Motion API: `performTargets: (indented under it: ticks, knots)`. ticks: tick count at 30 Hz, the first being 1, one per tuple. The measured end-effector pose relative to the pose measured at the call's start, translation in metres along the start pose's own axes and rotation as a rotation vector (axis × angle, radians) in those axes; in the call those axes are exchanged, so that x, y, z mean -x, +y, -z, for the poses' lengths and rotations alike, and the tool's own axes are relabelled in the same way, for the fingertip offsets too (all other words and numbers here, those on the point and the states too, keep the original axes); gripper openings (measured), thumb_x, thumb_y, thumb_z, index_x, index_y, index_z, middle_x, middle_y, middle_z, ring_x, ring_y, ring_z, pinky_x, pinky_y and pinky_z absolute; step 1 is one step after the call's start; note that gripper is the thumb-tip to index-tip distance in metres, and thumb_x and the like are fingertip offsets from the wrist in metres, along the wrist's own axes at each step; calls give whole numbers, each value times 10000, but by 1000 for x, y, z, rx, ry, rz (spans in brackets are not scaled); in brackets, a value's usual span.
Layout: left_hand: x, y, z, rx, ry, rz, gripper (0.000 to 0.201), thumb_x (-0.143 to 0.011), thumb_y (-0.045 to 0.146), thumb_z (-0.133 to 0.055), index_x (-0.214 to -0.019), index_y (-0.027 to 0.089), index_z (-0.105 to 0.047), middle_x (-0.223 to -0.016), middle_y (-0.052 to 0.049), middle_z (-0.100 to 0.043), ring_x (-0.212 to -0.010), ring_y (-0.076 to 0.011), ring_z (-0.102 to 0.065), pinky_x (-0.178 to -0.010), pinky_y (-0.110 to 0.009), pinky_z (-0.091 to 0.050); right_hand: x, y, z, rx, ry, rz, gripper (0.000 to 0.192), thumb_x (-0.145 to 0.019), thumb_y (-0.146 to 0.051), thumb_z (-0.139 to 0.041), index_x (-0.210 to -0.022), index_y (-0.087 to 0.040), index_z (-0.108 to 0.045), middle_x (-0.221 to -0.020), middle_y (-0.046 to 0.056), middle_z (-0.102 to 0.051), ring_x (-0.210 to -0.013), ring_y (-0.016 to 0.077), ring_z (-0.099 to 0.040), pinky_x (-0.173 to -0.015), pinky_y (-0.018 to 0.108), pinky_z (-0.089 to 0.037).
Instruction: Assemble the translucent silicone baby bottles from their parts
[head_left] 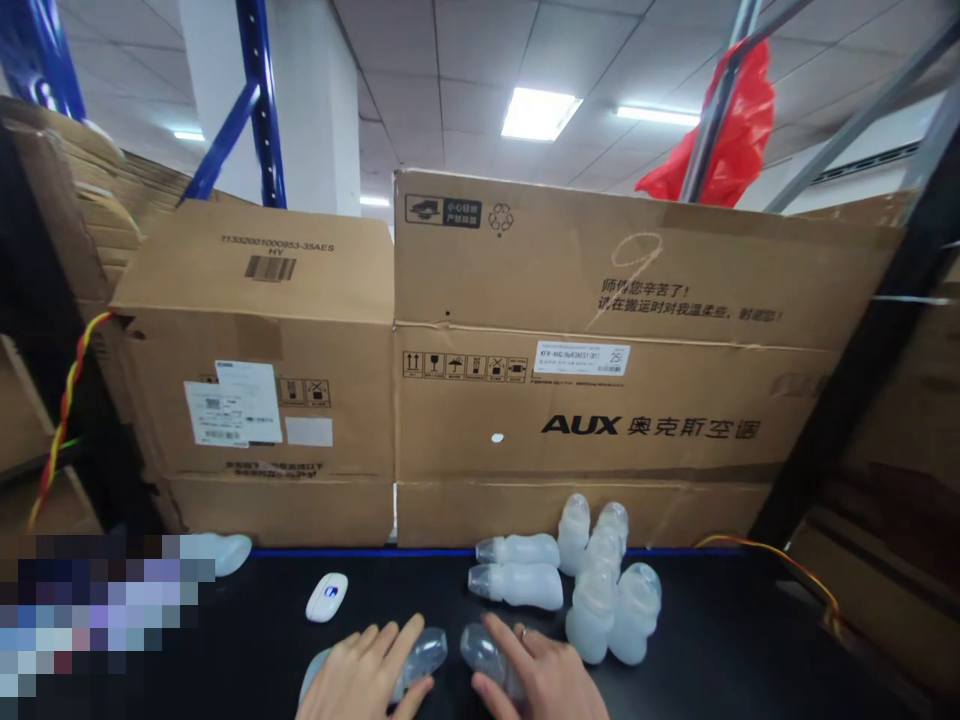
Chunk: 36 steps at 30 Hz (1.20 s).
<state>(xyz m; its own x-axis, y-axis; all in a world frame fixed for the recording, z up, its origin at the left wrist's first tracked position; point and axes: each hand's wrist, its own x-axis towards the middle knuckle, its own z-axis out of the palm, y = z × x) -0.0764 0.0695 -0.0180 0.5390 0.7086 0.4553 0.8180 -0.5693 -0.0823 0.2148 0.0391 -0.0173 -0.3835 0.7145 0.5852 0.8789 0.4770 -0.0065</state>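
Observation:
Near the bottom edge, my left hand [367, 670] is closed over a frosted baby bottle with a clear domed cap [429, 652]; the bottle lies on its side, cap pointing right. My right hand [551, 678] grips another such bottle, its clear cap [480, 648] pointing left. The two caps face each other with a small gap between them. Fingers and palms hide most of both bottles. Beyond my right hand, two similar bottles [525, 587] lie side by side. To their right, several more bottles [592, 610] stand in a cluster.
A white oval device [327, 597] lies on the black table surface [405, 580]. Left of it is a pale rounded object [229, 553], beside a pixelated patch. Cardboard panels [645, 450] wall off the back. A red-yellow twisted wire [787, 560] runs at the right.

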Motion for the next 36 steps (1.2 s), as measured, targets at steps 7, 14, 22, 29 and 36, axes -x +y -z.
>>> performTargets:
  ticks: [7, 14, 22, 29, 36]
  knots:
    - [-18, 28, 41, 82, -168, 175, 874, -766, 590, -840, -1527, 296, -525, -1058, -80, -812, -944, -325, -780, -853, -429, -613, -23, -21, 29, -81, -214, -179, 919, -927, -643, -653, -1645, -220, -265, -1007, 93, -791, -846, 315, -778, -740, 397, -611]
    - [-5, 13, 53, 157, -24, 149, 742, -966, 356, -554, -1641, 244, -268, -1165, -95, -770, -1071, -291, -736, -943, -421, -567, -8, -17, 36, -150, -189, -232, 494, -929, -284, -559, -1412, -179, -558, -1120, 115, -731, -1000, 300, -703, -891, 433, -542]
    - [-12, 13, 60, 215, -85, 90, 214, -969, 243, -515, -1077, 220, -698, -1052, -73, -681, -945, -255, -689, -882, -414, -552, -8, -11, 48, -168, -278, -216, 247, -982, -269, -514, -1172, -273, -672, -1046, 56, -702, -938, 259, -680, -833, 376, -504]
    - [-16, 12, 55, 163, -35, 8, 182, -982, 223, -514, -1027, 227, -690, -1008, -40, -688, -886, -216, -665, -798, -352, -468, -22, -15, 47, -41, -357, -183, 233, -1056, -283, -439, -949, -275, -646, -879, 13, -694, -767, 208, -726, -676, 292, -447]
    - [-19, 16, 45, 56, 23, 15, 219, -1005, 264, -515, -888, 219, -694, -885, -27, -703, -770, -195, -650, -694, -338, -399, -26, -20, 46, 26, -388, -263, 344, -1097, -428, -387, -965, -277, -666, -833, 37, -753, -697, 246, -760, -569, 291, -384]
